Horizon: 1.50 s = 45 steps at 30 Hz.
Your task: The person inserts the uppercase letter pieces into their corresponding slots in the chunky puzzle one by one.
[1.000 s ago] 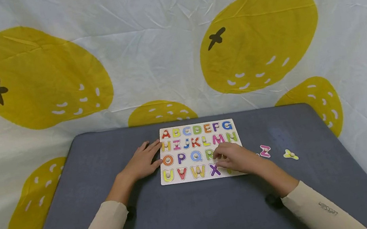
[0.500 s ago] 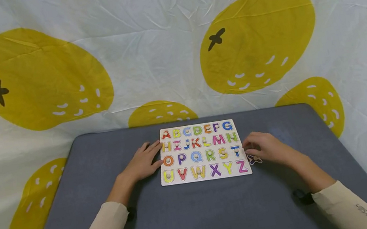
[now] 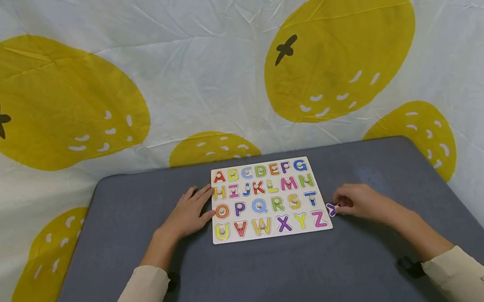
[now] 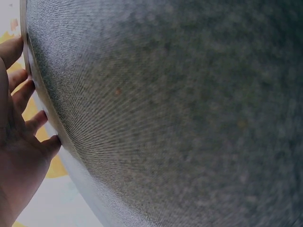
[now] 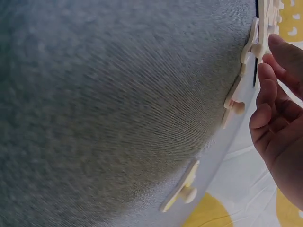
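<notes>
A wooden alphabet puzzle board (image 3: 250, 235) lies on the table. Knobbed letters fill most slots; the X, Y and Z slots at lower right show only printed shapes. My left hand (image 3: 188, 215) rests flat with fingertips along the board's left edge; the left wrist view shows those fingertips (image 4: 54, 142) there too. Off the right edge, my right hand (image 3: 359, 201) pinches at a purple letter X piece (image 3: 331, 209), its knob hidden in the head view. In the right wrist view, the fingers of my right hand (image 5: 284, 113) are by that piece's knob (image 5: 257, 50).
Two more knobbed pieces lie on the grey table (image 3: 254, 286), seen in the right wrist view: one (image 5: 230, 97) close to the hand, and a yellowish one (image 5: 182, 187) farther off. My hand covers them in the head view. A lemon-printed cloth (image 3: 203, 83) hangs behind.
My right hand has moved from over the board to its right side. The purple X has turned and shifted slightly left at my fingertips. My left hand has stayed put.
</notes>
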Motion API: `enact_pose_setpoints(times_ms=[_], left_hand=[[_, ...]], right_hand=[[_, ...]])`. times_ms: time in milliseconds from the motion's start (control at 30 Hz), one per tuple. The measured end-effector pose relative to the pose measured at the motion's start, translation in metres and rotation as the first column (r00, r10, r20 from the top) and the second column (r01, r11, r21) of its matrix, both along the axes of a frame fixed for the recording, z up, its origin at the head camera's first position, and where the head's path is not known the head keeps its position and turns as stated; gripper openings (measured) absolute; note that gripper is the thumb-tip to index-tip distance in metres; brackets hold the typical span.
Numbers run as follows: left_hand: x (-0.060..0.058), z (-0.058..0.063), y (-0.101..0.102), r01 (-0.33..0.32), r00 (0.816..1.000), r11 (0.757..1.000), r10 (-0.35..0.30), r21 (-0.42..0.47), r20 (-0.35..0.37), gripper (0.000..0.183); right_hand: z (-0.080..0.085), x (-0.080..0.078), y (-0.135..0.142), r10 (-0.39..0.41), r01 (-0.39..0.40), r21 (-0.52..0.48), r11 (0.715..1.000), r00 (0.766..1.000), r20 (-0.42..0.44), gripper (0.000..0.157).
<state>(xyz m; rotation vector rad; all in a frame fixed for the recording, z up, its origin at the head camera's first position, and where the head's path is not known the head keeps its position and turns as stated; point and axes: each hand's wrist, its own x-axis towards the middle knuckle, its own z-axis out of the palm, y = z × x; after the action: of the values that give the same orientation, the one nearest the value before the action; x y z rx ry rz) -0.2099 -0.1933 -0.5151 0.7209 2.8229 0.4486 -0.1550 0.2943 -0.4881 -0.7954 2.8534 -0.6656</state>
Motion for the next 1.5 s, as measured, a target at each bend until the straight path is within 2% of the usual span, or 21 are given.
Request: enact_pose_setpoints(times_ms=[433,800,1033,1333,1500], left_hand=[[0.001,0.003,0.000,0.003,1.000,1.000,-0.003,-0.016,0.006,0.070],[0.001,0.004,0.000,-0.005,1.000,1.000,0.005,0.001,0.011,0.070],[0.003,0.003,-0.001,0.009,1.000,1.000,-0.009,0.001,-0.014,0.069],[0.003,0.003,0.000,0.001,1.000,1.000,-0.001,0.003,0.014,0.070],[0.002,0.004,0.000,0.003,1.000,1.000,-0.003,0.009,0.001,0.070]], right_hand=[[-0.009,0.002,-0.007,-0.050,0.050,0.026,0.998,0.999,-0.017,0.015],[0.003,0.002,-0.013,-0.051,0.054,0.027,0.998,0.993,-0.107,0.015],[0.011,0.001,-0.033,0.011,-0.012,-0.004,1.000,0.994,-0.111,0.011],[0.007,-0.002,-0.071,0.137,-0.142,-0.038,0.989,0.985,-0.107,0.009],[0.007,-0.004,-0.089,0.181,-0.187,-0.051,0.981,0.978,-0.101,0.008]])
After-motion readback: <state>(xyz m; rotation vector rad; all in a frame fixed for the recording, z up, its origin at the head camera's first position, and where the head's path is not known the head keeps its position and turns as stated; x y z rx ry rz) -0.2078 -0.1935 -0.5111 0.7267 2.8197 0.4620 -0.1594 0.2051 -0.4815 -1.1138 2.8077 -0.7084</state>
